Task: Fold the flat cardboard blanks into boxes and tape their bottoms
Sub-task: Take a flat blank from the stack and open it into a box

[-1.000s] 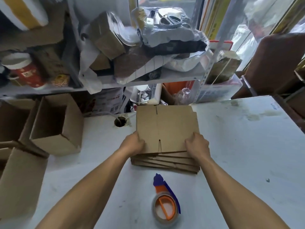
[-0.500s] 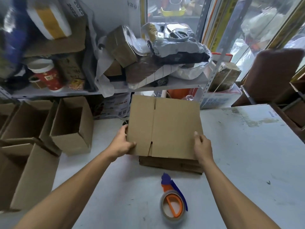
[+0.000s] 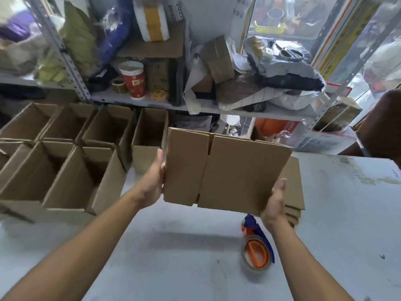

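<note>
I'm seeing the left hand (image 3: 153, 181) and right hand (image 3: 274, 205) gripping a flat cardboard blank (image 3: 225, 172) by opposite edges, lifted above the stack (image 3: 293, 192); tape dispenser (image 3: 257, 249) lying nearby.

A small packing or stockroom workspace: a scuffed white tabletop (image 3: 347, 213) carries rows of open boxes (image 3: 71, 161), a stack of flat blanks (image 3: 293, 187) and a tape dispenser (image 3: 257, 249), under a metal shelf (image 3: 152, 103) crammed with parcels (image 3: 219, 57) and bags (image 3: 288, 68).
</note>
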